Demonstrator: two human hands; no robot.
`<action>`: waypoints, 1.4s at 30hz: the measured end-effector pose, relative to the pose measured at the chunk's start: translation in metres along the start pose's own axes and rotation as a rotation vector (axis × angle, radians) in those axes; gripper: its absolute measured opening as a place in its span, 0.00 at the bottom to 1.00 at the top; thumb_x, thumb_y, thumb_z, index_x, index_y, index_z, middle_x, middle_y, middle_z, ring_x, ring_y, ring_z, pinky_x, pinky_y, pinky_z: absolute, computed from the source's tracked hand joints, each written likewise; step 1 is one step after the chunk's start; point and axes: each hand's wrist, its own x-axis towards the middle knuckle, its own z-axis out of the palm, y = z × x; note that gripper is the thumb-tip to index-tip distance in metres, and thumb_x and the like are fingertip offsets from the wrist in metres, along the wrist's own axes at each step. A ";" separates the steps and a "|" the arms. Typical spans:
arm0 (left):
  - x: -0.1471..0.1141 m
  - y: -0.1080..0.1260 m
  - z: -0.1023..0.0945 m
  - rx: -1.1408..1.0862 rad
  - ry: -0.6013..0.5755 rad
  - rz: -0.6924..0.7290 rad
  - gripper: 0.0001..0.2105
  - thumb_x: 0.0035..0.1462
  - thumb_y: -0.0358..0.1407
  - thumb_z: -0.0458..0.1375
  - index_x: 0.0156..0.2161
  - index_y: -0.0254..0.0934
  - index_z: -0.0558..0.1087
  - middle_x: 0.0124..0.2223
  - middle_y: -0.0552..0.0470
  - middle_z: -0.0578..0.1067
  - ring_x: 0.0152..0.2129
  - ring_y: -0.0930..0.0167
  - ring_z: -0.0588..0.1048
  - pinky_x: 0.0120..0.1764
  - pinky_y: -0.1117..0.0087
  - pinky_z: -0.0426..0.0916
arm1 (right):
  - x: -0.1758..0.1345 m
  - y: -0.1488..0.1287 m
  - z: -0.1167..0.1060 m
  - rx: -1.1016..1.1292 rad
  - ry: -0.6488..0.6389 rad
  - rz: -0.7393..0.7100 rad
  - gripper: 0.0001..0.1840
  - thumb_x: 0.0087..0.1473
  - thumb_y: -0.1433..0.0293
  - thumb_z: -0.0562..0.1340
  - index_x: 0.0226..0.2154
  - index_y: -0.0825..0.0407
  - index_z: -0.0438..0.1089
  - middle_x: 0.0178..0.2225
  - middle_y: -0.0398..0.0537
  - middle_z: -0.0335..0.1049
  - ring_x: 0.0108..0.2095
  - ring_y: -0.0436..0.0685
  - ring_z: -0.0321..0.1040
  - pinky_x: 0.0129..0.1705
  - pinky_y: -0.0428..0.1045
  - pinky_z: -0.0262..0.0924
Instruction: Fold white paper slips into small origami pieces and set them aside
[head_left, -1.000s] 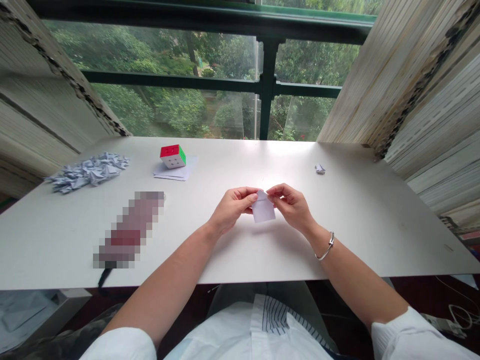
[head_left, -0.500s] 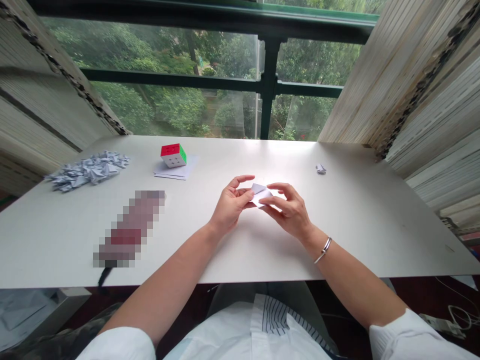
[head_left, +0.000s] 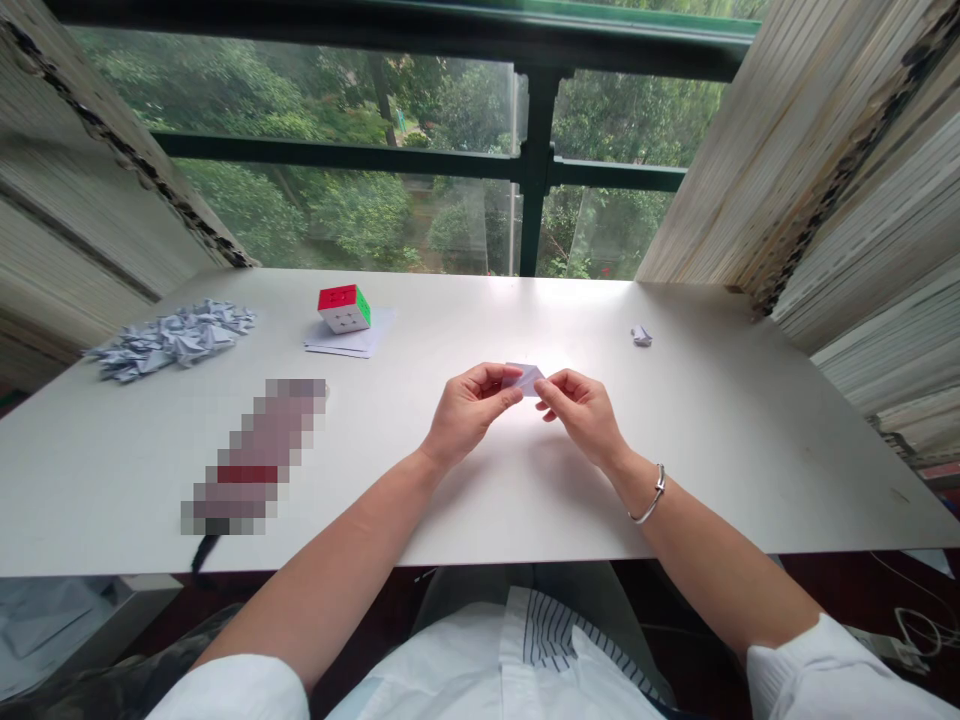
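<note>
Between my hands, just above the white table, is a small folded piece of white paper (head_left: 527,379). My left hand (head_left: 471,407) pinches its left part, thumb in front and fingers behind. At the paper's right corner, my right hand (head_left: 583,408) grips with thumb and index finger, the other fingers curled beneath. A silver bangle circles the right wrist. The fingers partly cover the paper, so its full fold is hidden.
A heap of folded paper pieces (head_left: 176,338) lies on the table (head_left: 720,460) at left. A puzzle cube (head_left: 345,308) rests on paper sheets (head_left: 341,347). One folded paper piece (head_left: 641,336) lies at right. A pixelated object (head_left: 259,450) lies front left.
The paper has been turned and now shows a flatter, wider shape. My left fingers have closed over it, and my right hand has shifted from its face to a pinch at the right corner.
</note>
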 end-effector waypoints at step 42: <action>-0.001 0.004 -0.001 -0.011 -0.097 -0.186 0.15 0.48 0.36 0.67 0.43 0.36 0.79 0.37 0.48 0.79 0.32 0.70 0.77 0.40 0.65 0.74 | 0.000 0.004 0.003 0.002 -0.054 0.102 0.20 0.51 0.52 0.64 0.29 0.53 0.68 0.23 0.42 0.70 0.22 0.49 0.68 0.25 0.45 0.65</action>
